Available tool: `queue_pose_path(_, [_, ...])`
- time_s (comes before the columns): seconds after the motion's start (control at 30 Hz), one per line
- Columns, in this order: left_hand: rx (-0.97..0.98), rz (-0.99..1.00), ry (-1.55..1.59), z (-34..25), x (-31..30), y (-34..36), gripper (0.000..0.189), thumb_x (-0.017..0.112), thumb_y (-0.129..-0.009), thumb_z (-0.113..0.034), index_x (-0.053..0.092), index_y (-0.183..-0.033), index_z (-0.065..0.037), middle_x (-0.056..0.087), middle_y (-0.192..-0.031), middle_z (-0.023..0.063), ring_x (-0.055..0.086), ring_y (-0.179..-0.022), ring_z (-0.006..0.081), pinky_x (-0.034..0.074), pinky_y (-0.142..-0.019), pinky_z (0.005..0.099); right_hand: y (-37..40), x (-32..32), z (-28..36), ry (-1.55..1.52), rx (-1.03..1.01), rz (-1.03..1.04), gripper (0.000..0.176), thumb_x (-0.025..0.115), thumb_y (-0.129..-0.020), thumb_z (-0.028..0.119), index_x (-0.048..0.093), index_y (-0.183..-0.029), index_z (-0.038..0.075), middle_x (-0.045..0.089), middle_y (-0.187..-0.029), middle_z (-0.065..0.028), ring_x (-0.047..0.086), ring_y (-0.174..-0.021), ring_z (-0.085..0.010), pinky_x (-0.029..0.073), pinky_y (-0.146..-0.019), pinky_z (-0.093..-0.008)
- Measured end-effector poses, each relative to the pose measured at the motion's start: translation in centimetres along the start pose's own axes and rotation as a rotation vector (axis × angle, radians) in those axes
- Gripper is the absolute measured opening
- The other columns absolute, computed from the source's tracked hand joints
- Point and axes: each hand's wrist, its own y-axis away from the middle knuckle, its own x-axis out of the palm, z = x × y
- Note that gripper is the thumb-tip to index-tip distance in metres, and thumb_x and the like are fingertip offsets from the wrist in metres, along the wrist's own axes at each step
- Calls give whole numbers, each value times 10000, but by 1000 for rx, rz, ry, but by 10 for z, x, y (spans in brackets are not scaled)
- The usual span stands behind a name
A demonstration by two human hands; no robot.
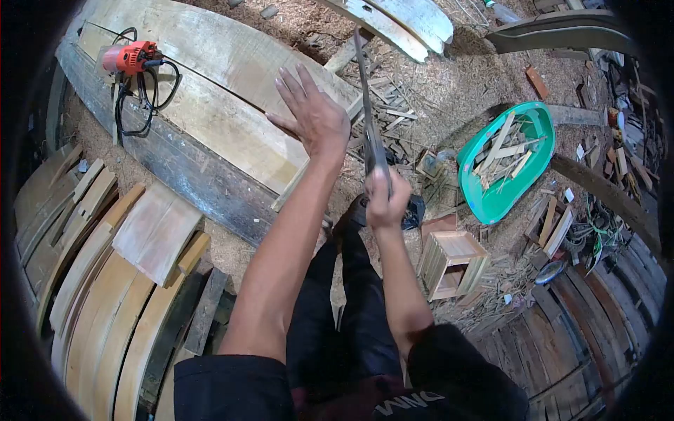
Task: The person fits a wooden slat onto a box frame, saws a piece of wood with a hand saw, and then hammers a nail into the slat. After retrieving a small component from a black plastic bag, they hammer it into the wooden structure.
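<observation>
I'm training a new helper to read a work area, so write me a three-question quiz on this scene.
1. Multiple choice: what does the green tub hold?
A) gloves
B) wood scraps
C) paint tins

2. True or false: the left hand is gripping the long-bladed tool.

3. Fill in the missing word: the red power tool, with its black cord, rests on pale wooden ____.

Key:
1. B
2. False: the right hand grips it, while the left is open with its fingers spread.
3. planks
</observation>
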Motion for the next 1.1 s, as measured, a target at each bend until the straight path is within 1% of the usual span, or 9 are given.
queue_pose_path(0.27, [83,94,13,-15,5,31,843,654,-824,-177,226,-1549,-132,141,-1631,155,57,-1523,294,-60,-1182,586,14,-24,-72,18,219,-150,351,516,-996,236,493,-692,63,432,-580,35,400,-529,-71,319,-499,-278])
queue_pose_path(0.3, [104,70,0,-9,1,23,873,680,-807,-177,224,-1550,-135,139,-1632,153,56,-1524,288,-61,-1185,578,13,-18,-59,-178,239,-191,362,507,-998,231,472,-674,75,414,-582,52,385,-522,-63,296,-490,-274])
queue_pose_path(0.43, [122,-35,52,-6,8,22,586,462,-928,-181,350,-1500,-123,236,-1606,148,144,-1506,326,23,-1166,628,49,-24,-59,-238,285,-193,357,562,-980,264,521,-695,52,475,-610,37,417,-540,-64,318,-503,-256])
queue_pose_path(0.6, [207,-110,210,5,10,25,464,371,-1005,-169,392,-1461,-88,325,-1562,163,222,-1480,338,15,-1168,609,6,7,-49,105,137,-423,337,699,-918,300,593,-780,12,525,-645,30,475,-597,-75,394,-555,-271])
queue_pose_path(0.7, [225,-91,504,17,8,26,433,350,-1004,-200,453,-1402,-64,397,-1505,170,306,-1441,350,-27,-1174,596,-29,32,-51,-102,129,-473,315,748,-883,269,594,-777,16,565,-658,20,490,-603,-73,411,-561,-271])
queue_pose_path(0.8, [195,-34,652,27,5,24,397,355,-1005,-182,465,-1356,-34,474,-1416,177,437,-1345,377,117,-1181,571,-42,45,-48,-194,154,-457,283,764,-867,219,578,-761,34,567,-660,23,485,-588,-63,407,-542,-260])
queue_pose_path(0.9, [140,48,872,35,-6,26,372,366,-1015,-123,497,-1345,-12,486,-1432,209,464,-1337,293,317,-1118,455,-43,47,-35,-302,118,-447,251,768,-858,162,559,-774,52,554,-663,31,478,-575,-53,396,-524,-244])
queue_pose_path(0.93, [125,57,989,37,-9,28,334,451,-981,-127,527,-1273,17,556,-1302,206,585,-1165,320,471,-970,412,-37,46,-34,-323,81,-440,238,766,-856,140,556,-785,55,551,-666,32,475,-573,-50,391,-519,-239])
queue_pose_path(1.1, [742,333,574,68,-71,59,424,514,-912,1,505,-1335,32,634,-1088,216,637,-1034,336,484,-954,395,-8,41,-7,-277,-29,-394,203,741,-868,86,544,-824,62,541,-692,37,474,-583,-40,382,-522,-210])
